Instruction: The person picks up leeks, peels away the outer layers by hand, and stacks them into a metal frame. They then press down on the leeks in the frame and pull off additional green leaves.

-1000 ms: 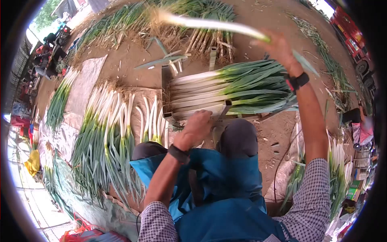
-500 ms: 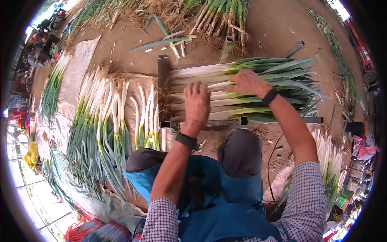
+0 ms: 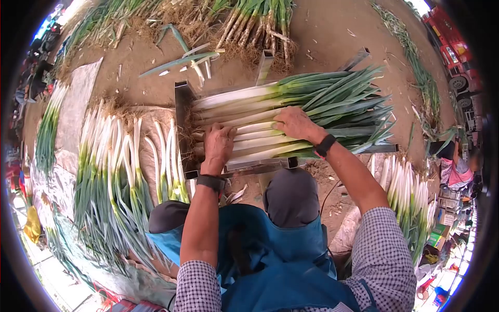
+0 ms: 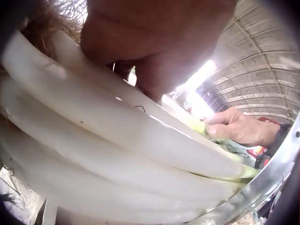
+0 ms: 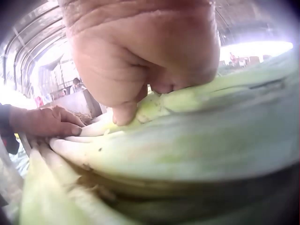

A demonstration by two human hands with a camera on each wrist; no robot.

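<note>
1. While lying side by side in a low metal rack (image 3: pixel 258 167), all turned one way: long green onions (image 3: pixel 283 98), roots toward the upright end plate (image 3: pixel 183 112) on the left, leaves trailing past the right side. Probably so set to bring the root ends level.

2. Over the white shanks, close to the roots: left hand (image 3: pixel 218 144), fingers bent down onto the onions. Impossible to tell whether pinching one or only pressing; either way, seemingly well placed to steady the root end.

3. Farther along, at the change from white to green: right hand (image 3: pixel 299 126), thumb and fingers gripping one of the onions. Two points of contact well apart, likely to guard against a long, limp stalk lying askew.

4. At the near edge, just in front of the right knee (image 3: pixel 292 197): short square post (image 3: pixel 292 162), likely useful against sideways rolling, but an obstacle to reaching in from that side.

5. Round about: more onions on a ground sheet (image 3: pixel 80 99) at left; beyond the rack, a root-heavy bundle (image 3: pixel 254 26) and leaf scraps (image 3: pixel 179 63) on bare earth (image 3: pixel 332 31).
</note>
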